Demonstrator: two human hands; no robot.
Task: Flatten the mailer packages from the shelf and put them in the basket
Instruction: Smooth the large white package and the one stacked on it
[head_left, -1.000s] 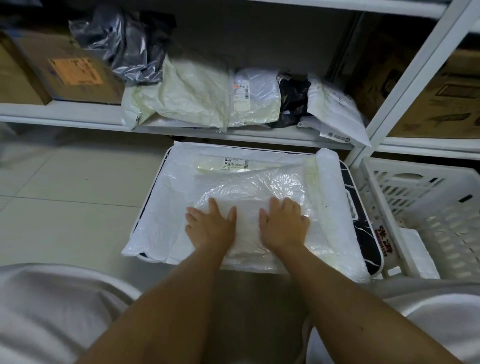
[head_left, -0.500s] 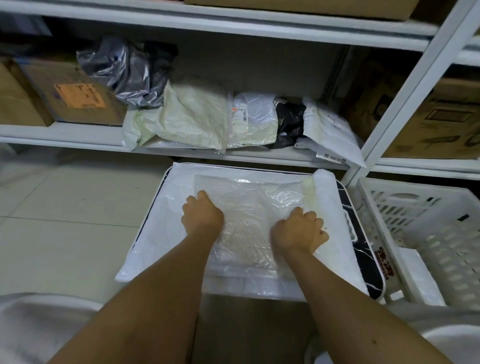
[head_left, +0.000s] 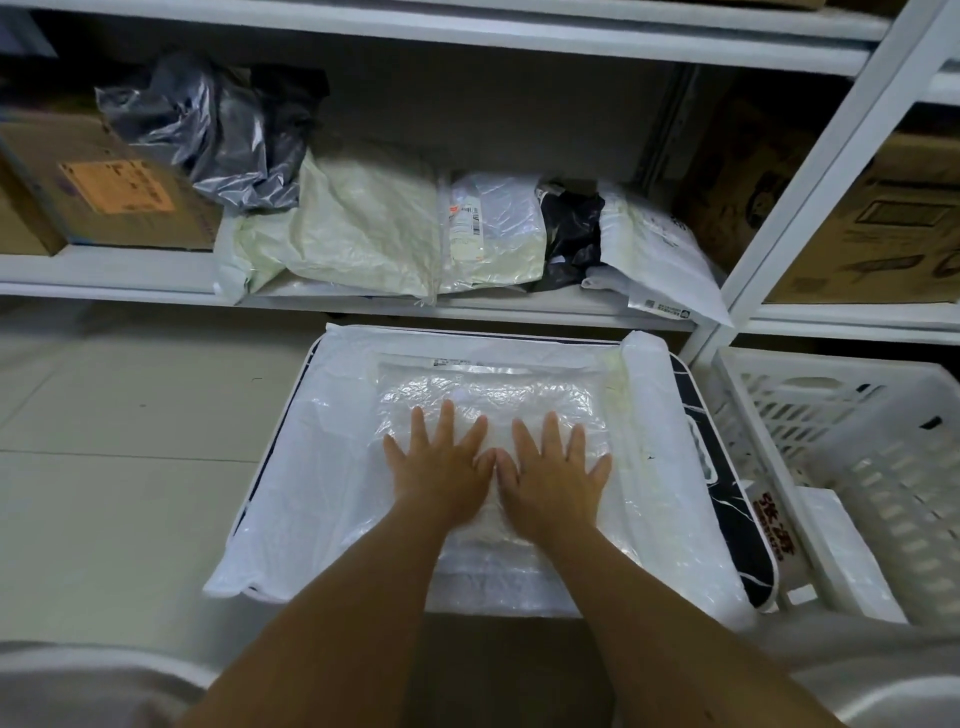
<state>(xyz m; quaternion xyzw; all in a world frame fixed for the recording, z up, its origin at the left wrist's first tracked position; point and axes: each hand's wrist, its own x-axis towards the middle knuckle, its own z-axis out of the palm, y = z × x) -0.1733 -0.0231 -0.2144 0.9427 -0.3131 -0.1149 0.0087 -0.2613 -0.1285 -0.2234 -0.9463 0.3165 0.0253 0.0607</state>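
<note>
A clear crinkled plastic mailer (head_left: 493, 400) lies spread on top of a larger white mailer (head_left: 311, 467), both on a low black-and-white marbled board (head_left: 727, 509) below the shelf. My left hand (head_left: 441, 467) and my right hand (head_left: 550, 473) press flat on the clear mailer side by side, fingers straight and spread, thumbs almost touching. Several crumpled mailers wait on the white shelf (head_left: 104, 265): a grey one (head_left: 218, 130), a pale cream one (head_left: 363, 228), a clear labelled one (head_left: 493, 234), a black one (head_left: 571, 234) and a white one (head_left: 660, 260). A white slatted basket (head_left: 857, 467) stands at the right.
Cardboard boxes (head_left: 104, 182) sit on the shelf at left and behind the white upright (head_left: 810, 171) at right. A flat white package (head_left: 841, 551) lies in the basket. Pale tiled floor (head_left: 119, 457) extends to the left. My knees in light fabric fill the bottom corners.
Both hands moved from apart with curled fingers to the middle of the clear mailer, now flat and spread side by side. The mailer lies flatter; the view tilted up slightly.
</note>
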